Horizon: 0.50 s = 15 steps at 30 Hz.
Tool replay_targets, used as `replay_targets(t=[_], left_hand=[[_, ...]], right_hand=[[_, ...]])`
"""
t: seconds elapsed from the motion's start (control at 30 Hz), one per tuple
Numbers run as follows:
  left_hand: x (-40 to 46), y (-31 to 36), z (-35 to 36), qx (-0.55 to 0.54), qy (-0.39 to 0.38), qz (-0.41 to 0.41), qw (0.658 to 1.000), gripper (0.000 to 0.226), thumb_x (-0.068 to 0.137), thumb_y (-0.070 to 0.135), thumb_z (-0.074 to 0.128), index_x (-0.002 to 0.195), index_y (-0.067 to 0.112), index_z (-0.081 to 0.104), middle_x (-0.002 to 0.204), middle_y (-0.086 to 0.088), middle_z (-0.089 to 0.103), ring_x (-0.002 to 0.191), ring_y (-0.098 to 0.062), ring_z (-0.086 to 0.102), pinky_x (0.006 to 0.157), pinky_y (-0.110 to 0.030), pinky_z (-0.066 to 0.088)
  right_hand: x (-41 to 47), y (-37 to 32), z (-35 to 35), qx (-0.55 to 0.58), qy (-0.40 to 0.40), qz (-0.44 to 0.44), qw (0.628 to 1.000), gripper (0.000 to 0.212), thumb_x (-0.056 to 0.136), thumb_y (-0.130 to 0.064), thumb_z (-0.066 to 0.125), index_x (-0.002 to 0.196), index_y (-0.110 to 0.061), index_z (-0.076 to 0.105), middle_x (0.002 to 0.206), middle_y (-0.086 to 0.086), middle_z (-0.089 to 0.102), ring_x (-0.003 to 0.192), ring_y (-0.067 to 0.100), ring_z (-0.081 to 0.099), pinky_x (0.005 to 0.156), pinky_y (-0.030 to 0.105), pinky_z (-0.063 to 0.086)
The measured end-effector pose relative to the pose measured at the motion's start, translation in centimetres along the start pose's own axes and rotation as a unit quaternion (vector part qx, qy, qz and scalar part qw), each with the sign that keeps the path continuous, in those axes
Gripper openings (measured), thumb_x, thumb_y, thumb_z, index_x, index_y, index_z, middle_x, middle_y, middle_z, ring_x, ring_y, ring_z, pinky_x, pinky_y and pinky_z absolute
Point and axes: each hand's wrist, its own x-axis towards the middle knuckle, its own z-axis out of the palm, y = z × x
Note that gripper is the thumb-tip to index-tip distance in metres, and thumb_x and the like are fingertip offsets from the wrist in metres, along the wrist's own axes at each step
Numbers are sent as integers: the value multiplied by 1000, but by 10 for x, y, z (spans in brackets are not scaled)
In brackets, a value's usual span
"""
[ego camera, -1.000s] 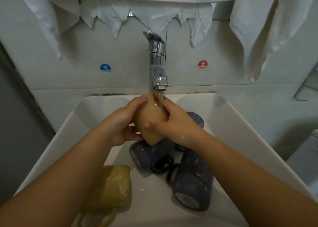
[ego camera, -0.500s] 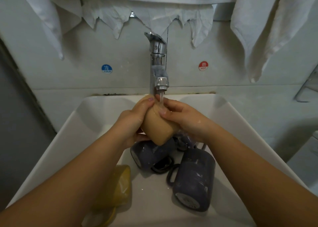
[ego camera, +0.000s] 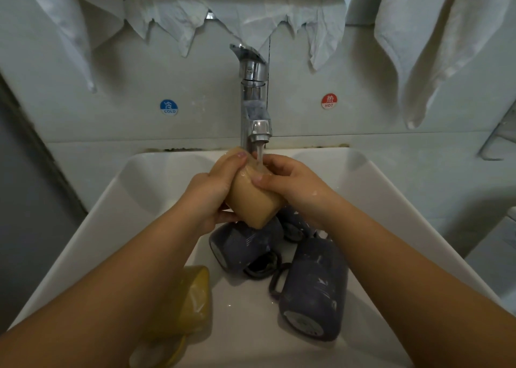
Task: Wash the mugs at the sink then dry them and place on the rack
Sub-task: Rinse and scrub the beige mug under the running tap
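Under the running faucet (ego camera: 252, 99) I hold a tan mug (ego camera: 252, 203) tilted, its base toward me. My left hand (ego camera: 213, 190) grips its left side with fingers curled over the top. My right hand (ego camera: 290, 183) grips its right side, thumb across the wet wall. Water falls onto the mug between my hands. Below, in the white sink (ego camera: 396, 200), lie dark blue mugs on their sides: one in the middle (ego camera: 240, 246), one at the right (ego camera: 314, 289), and a third (ego camera: 294, 223) mostly hidden behind my right wrist. A yellow mug (ego camera: 192, 300) lies at the lower left, partly under my left forearm.
White towels (ego camera: 435, 41) and cloths (ego camera: 245, 13) hang on the wall above the faucet. A blue COLD sticker (ego camera: 168, 107) and a red HOT sticker (ego camera: 329, 101) flank the tap. A metal rack's edge (ego camera: 499, 135) shows at the far right.
The tan mug has been turned and shifted slightly under the stream. My right hand slid from its front up to the rim side; my left fingers moved over the top.
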Motion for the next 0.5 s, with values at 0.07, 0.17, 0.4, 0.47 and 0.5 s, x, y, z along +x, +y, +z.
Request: replay_targets(t=[0.07,0.17,0.4,0.47,0.5], left_hand=[[1,-1,1,1,9,16,1000,66,80,57,65,125,11,48,106,-8,62,92,-25,64,53,-31,56],[2,-2,2,-8,9,20,1000,70,79,56,66,128,10,48,110,-10,63,94,-25,64,53,-31,57],[6,3,-16,-118,33,-28,992,58,82,56,64,122,19,45,113,-11,57,100,-32,61,66,-45,57],[6,4,-21,-157,38,-28,986,54,83,54,64,120,21,43,108,-9,56,97,-30,60,66,-47,55],[6,4,-22,-174,36,-29,984,51,84,53,64,119,21,44,105,-8,56,96,-30,60,66,-47,55]], right_hand=[[2,0,6,5,52,-8,999,44,88,-24,66,130,-18,54,123,1,61,108,20,61,92,35,52],[4,2,16,-1,95,-15,995,41,87,-32,67,124,-17,56,120,2,62,103,19,62,85,31,54],[1,-5,8,53,96,29,994,32,94,-20,58,125,-23,57,135,4,54,123,24,51,107,46,41],[-1,-5,4,40,136,40,989,37,97,-15,51,134,-23,51,139,5,49,127,23,47,109,44,39],[-3,-4,4,39,140,48,988,38,99,-14,48,136,-22,50,137,5,51,125,22,49,108,43,40]])
